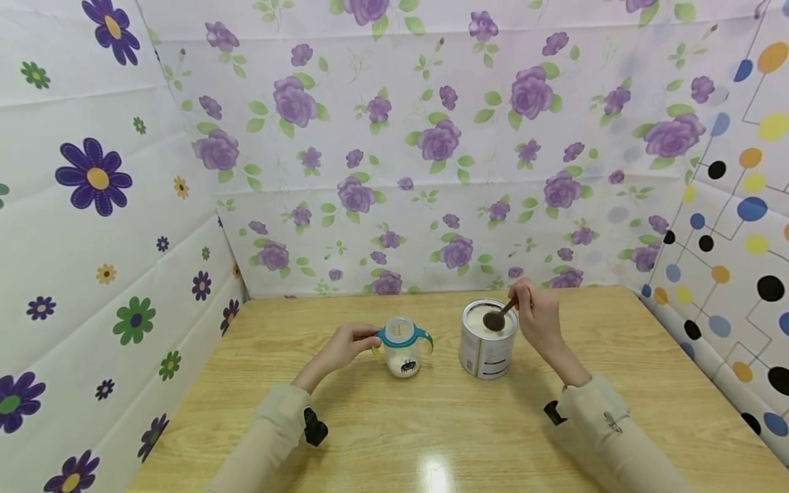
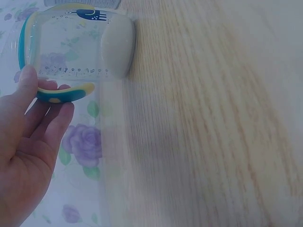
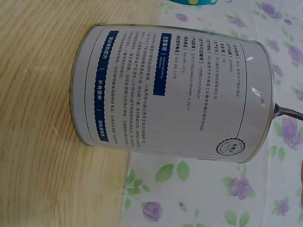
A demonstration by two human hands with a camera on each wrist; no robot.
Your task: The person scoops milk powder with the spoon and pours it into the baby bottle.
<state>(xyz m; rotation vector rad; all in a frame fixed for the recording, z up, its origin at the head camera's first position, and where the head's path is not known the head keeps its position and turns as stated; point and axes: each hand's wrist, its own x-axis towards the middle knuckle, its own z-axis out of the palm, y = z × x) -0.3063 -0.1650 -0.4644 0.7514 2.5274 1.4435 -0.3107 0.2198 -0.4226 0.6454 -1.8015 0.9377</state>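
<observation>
A clear baby bottle (image 1: pixel 402 357) with a teal collar and two side handles stands upright on the table. My left hand (image 1: pixel 346 344) pinches its left handle (image 2: pixel 64 96) between thumb and fingers. Pale white contents (image 2: pixel 118 46) show at the bottle's base in the left wrist view. To the right stands an open can (image 1: pixel 487 352) of off-white powder. My right hand (image 1: pixel 537 316) grips the handle of a dark brown spoon (image 1: pixel 494 321), whose bowl is at the can's mouth, over the powder. In the right wrist view the can's printed side (image 3: pixel 175 92) hides the spoon's bowl.
The wooden table (image 1: pixel 382 431) meets a flowered cloth (image 1: pixel 407 164) at its back edge. Patterned cloths also hang at the left (image 1: pixel 55 239) and right (image 1: pixel 733 287). The bottle and the can stand a short gap apart.
</observation>
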